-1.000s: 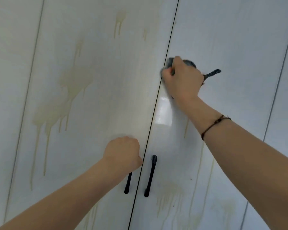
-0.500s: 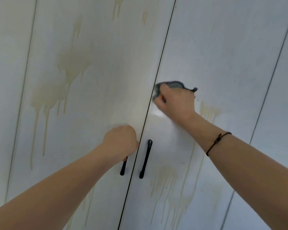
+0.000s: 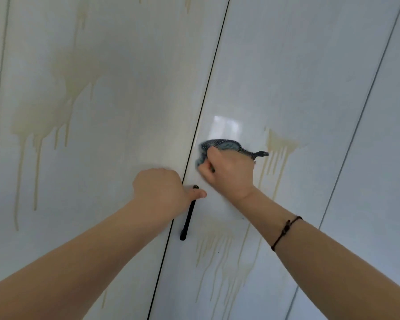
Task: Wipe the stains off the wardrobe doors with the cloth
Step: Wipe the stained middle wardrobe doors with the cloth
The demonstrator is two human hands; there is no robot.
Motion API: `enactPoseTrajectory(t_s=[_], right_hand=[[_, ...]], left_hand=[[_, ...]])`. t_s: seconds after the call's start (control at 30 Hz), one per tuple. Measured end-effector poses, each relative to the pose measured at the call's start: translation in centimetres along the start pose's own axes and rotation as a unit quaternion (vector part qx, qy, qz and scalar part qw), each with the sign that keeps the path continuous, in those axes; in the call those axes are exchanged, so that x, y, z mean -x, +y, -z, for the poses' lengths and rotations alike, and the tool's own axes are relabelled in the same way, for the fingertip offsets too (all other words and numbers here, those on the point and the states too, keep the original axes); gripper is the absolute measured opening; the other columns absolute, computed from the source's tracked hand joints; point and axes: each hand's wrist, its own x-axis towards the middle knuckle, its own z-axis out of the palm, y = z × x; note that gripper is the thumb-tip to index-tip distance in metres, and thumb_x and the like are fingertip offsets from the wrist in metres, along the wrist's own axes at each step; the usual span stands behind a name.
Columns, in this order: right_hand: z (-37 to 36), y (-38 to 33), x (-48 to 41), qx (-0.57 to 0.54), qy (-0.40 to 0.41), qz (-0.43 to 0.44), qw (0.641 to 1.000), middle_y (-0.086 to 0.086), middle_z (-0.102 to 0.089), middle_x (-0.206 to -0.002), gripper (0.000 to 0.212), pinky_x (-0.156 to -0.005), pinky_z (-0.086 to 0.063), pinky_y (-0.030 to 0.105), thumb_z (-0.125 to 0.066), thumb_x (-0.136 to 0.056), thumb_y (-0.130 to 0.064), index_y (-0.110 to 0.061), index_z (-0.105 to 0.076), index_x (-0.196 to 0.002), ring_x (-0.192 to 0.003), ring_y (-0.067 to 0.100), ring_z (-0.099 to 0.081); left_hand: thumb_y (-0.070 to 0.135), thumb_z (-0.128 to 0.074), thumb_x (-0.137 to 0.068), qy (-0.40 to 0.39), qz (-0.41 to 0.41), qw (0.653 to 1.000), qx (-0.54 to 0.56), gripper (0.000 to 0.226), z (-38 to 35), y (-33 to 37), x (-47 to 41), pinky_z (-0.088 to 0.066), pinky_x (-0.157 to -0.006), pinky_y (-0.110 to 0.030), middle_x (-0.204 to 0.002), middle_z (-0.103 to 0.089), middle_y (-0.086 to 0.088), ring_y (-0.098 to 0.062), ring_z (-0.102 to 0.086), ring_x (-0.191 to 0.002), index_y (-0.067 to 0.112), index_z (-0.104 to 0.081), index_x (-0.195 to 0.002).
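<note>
- Grey-blue cloth [image 3: 219,146] sits bunched in my right grip [image 3: 229,174], fingers curled round it. It is pressed against the right door [image 3: 310,77] just beside the seam [image 3: 208,77], so the wad takes the pressure of the rub.
- My left grip [image 3: 159,192] is curled into a fist against the left door [image 3: 125,65] by the seam, thumb reaching over the top of the black handle [image 3: 188,218]. I judge it steadies the doors against my rubbing. Whether it holds anything under the fist I cannot tell.
- A yellowish drip stain [image 3: 278,146] lies just right of the cloth, its runs falling past my wrist. More drips [image 3: 215,248] hang lower, beside the handle.
- The large stain [image 3: 62,107] on the left door looks untouched, so I judge much of the job remains.
- Open panel lies above and to the right of the cloth, so a rightward stroke is free. Leftward, the seam and my other grip are close, and a downward stroke must skirt the handle.
</note>
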Motion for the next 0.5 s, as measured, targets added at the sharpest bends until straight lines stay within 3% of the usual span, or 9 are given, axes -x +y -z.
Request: enactPoseTrajectory(t_s=[0.07, 0.1, 0.17, 0.27, 0.37, 0.43, 0.5], right_hand=[[0.9, 1.4, -0.5, -0.020, -0.038, 0.108, 0.993, -0.004, -0.043, -0.048, 0.025, -0.041, -0.020, 0.021, -0.064, -0.077, -0.021, -0.019, -0.045, -0.062, -0.038, 0.019, -0.040], [1.3, 2.5, -2.2, -0.003, -0.052, 0.117, 0.992, -0.002, -0.047, -0.049, 0.023, -0.038, -0.028, 0.022, -0.065, -0.078, -0.023, -0.019, -0.047, -0.064, -0.039, 0.021, -0.045], [1.8, 4.8, -7.0, 0.047, -0.017, 0.017, 0.999, 0.001, -0.055, -0.055, 0.018, -0.042, -0.040, 0.027, -0.062, -0.082, -0.031, -0.019, -0.053, -0.071, -0.047, 0.027, -0.053], [2.7, 7.2, -13.6, 0.065, 0.049, -0.224, 0.971, -0.002, -0.051, -0.063, 0.014, -0.054, -0.034, 0.032, -0.047, -0.087, -0.034, -0.020, -0.049, -0.084, -0.062, 0.028, -0.052], [1.6, 6.0, -14.1, 0.051, 0.086, -0.291, 0.951, -0.004, -0.049, -0.063, 0.012, -0.052, -0.028, 0.032, -0.043, -0.086, -0.031, -0.021, -0.049, -0.087, -0.060, 0.024, -0.046], [0.0, 3.4, -10.6, 0.043, 0.085, -0.224, 0.970, -0.004, -0.054, -0.060, 0.013, -0.048, -0.028, 0.027, -0.051, -0.084, -0.032, -0.020, -0.057, -0.084, -0.053, 0.021, -0.044], [-0.6, 0.5, -4.5, 0.014, 0.042, -0.087, 0.995, -0.005, -0.046, -0.051, 0.013, -0.047, -0.017, 0.023, -0.058, -0.080, -0.025, -0.018, -0.052, -0.070, -0.043, 0.018, -0.036]], left_hand=[[0.092, -0.032, -0.078, -0.007, -0.008, 1.000, -0.030, 0.078, 0.4, 0.4, 0.0, -0.036, -0.053, -0.025, -0.067, -0.058, 0.004, -0.013, -0.053, -0.057, 0.018, -0.055, -0.069], [0.092, -0.030, -0.078, -0.012, -0.013, 0.999, -0.047, 0.080, 0.7, 0.5, -0.2, -0.040, -0.056, -0.024, -0.069, -0.059, 0.004, -0.014, -0.055, -0.060, 0.017, -0.057, -0.071], [0.094, -0.027, -0.076, -0.028, -0.018, 0.997, -0.065, 0.085, 0.8, 0.5, -0.8, -0.046, -0.062, -0.024, -0.069, -0.061, 0.005, -0.015, -0.061, -0.064, 0.017, -0.061, -0.073], [0.096, -0.025, -0.073, -0.051, -0.025, 0.994, -0.089, 0.087, 0.7, 0.6, -1.9, -0.051, -0.067, -0.024, -0.067, -0.061, 0.007, -0.014, -0.066, -0.067, 0.019, -0.063, -0.072], [0.092, -0.026, -0.076, -0.054, -0.028, 0.991, -0.121, 0.085, 0.7, 0.7, -2.9, -0.052, -0.073, -0.025, -0.075, -0.065, 0.006, -0.016, -0.067, -0.071, 0.018, -0.068, -0.081], [0.084, -0.029, -0.079, -0.056, -0.021, 0.990, -0.131, 0.077, 0.6, 1.1, -3.2, -0.051, -0.074, -0.025, -0.078, -0.066, 0.005, -0.017, -0.066, -0.071, 0.019, -0.068, -0.085], [0.077, -0.030, -0.081, -0.059, -0.020, 0.988, -0.144, 0.069, 0.6, 1.8, -3.0, -0.053, -0.074, -0.026, -0.076, -0.066, 0.004, -0.018, -0.065, -0.069, 0.019, -0.068, -0.084]])
